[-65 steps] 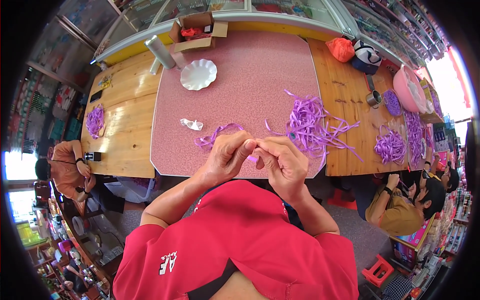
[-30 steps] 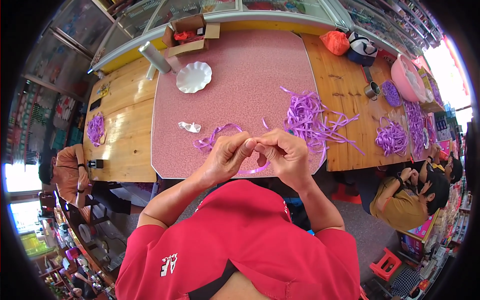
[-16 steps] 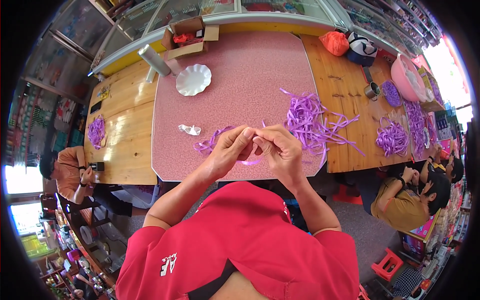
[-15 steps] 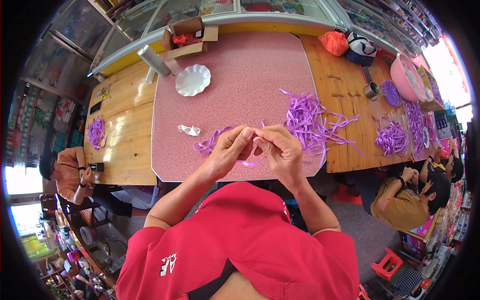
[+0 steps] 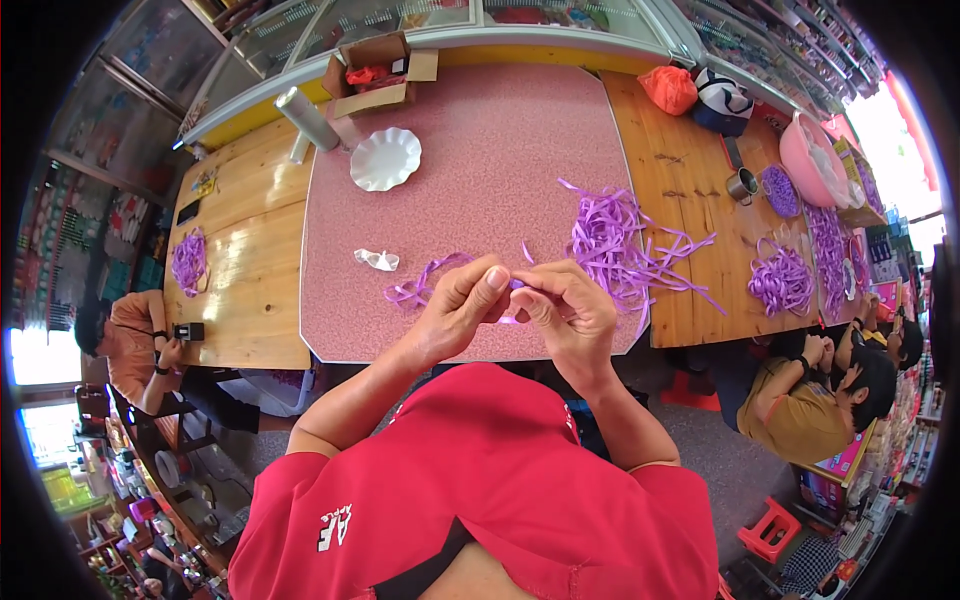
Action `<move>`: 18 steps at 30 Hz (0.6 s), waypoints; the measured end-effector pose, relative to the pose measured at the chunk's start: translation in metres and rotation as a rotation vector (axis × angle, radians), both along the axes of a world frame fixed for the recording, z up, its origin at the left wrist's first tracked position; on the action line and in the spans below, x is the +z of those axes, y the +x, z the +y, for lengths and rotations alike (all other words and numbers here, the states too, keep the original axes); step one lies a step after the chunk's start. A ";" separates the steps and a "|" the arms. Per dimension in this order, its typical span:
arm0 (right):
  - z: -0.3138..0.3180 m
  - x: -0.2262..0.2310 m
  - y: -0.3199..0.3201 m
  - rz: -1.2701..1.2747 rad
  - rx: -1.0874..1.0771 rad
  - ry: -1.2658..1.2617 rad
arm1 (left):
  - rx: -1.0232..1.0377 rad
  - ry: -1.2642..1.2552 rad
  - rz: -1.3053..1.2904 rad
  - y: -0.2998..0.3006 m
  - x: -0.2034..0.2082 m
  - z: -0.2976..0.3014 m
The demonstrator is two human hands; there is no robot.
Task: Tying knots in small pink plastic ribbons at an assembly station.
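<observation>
Both of my hands meet over the near part of the pink table. Thumb and fingers of my left hand are closed on a narrow purple ribbon. My right hand pinches the same ribbon close beside it. Only a small bit of it shows between the fingertips. Loose purple ribbon lies on the table just beyond my left hand. A large tangled pile of purple ribbons rests to the right of my right hand.
A scalloped white plate, a cardboard box and a pale cylinder stand at the far left. Small clear plastic pieces lie nearer. Co-workers sit at wooden tables on both sides, with more ribbon piles and a pink basin.
My right hand has shifted slightly right, its fingers parting a little from the left hand's. A bit of purple ribbon now shows between the fingertips.
</observation>
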State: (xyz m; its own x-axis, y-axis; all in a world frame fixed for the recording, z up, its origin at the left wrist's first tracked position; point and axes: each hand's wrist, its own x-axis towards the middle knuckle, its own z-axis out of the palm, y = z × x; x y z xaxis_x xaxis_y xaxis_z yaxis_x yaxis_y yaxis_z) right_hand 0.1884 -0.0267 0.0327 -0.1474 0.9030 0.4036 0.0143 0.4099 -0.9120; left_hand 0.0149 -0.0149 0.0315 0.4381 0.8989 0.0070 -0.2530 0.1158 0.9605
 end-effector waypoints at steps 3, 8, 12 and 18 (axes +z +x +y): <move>0.001 0.010 -0.002 0.004 0.037 0.027 | 0.037 0.117 0.076 -0.002 0.002 -0.002; 0.006 0.012 0.001 -0.103 0.021 0.299 | -0.075 -0.001 -0.005 -0.007 0.009 -0.006; 0.013 0.010 -0.001 -0.175 -0.073 0.498 | -0.106 -0.099 -0.037 -0.003 0.016 -0.009; 0.013 -0.002 -0.010 -0.187 -0.067 0.326 | 0.084 0.169 0.229 -0.005 0.000 -0.004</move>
